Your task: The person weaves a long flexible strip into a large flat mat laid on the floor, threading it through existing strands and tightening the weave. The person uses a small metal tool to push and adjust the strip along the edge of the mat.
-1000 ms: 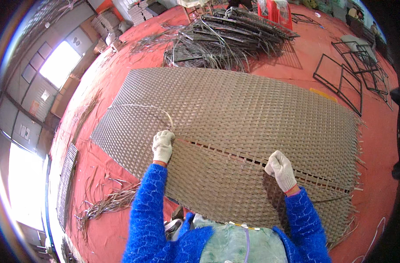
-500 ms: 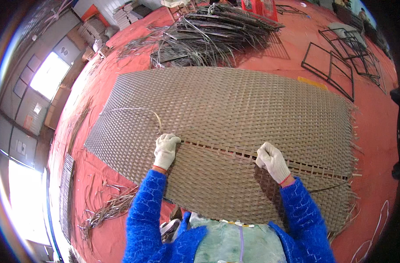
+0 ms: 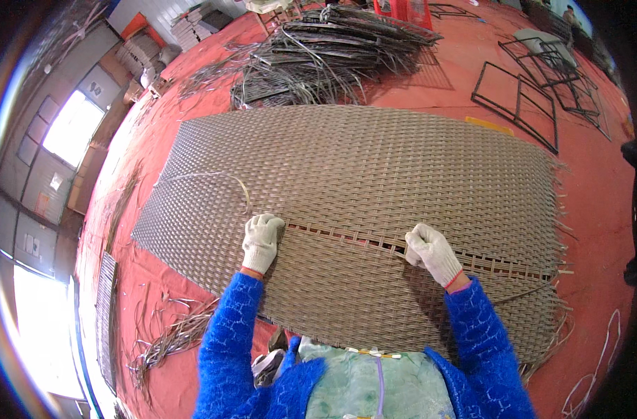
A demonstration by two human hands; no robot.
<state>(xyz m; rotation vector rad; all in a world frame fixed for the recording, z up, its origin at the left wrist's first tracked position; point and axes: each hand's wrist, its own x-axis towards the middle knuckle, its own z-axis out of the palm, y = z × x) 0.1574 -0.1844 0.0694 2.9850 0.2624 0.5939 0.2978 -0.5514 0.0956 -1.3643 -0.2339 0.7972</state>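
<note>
Head view: left hand (image 3: 261, 241) flat on the woven mat (image 3: 374, 174), right hand (image 3: 430, 251) fisted on a strip (image 3: 472, 265), so I'd tug level along the gap.

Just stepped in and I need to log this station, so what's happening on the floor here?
A person in blue sleeves and white gloves bends over a large woven mat spread on the red floor. The left hand presses on the weave at one end of an open row of gaps; the right hand grips a strand in that row. A loose strip curls nearby.
</note>
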